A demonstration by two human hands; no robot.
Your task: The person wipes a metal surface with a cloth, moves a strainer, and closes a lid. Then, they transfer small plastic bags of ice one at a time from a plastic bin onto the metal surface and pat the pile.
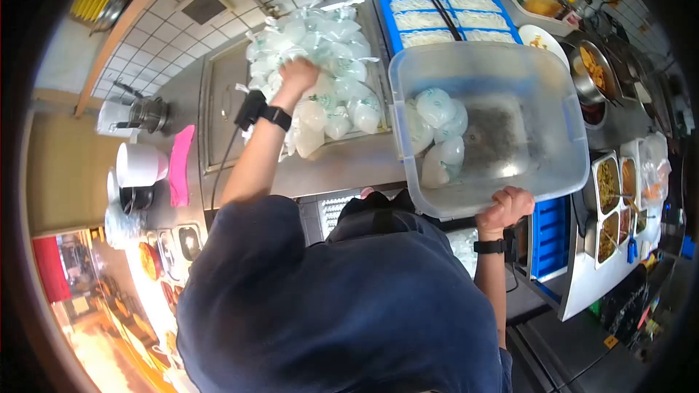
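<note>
My left hand (pixel 298 76) reaches into a pile of knotted clear plastic bags (pixel 338 47) with pale, cloudy contents and green print. Its fingers curl down around the top of a bag in the pile, and their tips are hidden. On the right, my right hand (pixel 506 209) is wrapped over the near rim of a large translucent plastic bin (pixel 539 87). Several similar filled bags (pixel 437 107) lie inside the bin at its left side. The pile sits on a metal tray (pixel 218 98) set in the steel counter.
Behind the bin stands a blue crate (pixel 382 11) of white noodles with dark chopsticks (pixel 437 4) across it. A metal bowl (pixel 591 76) and food pans (pixel 608 185) are on the right. A pink cloth (pixel 180 164) and white tub (pixel 138 164) are on the left.
</note>
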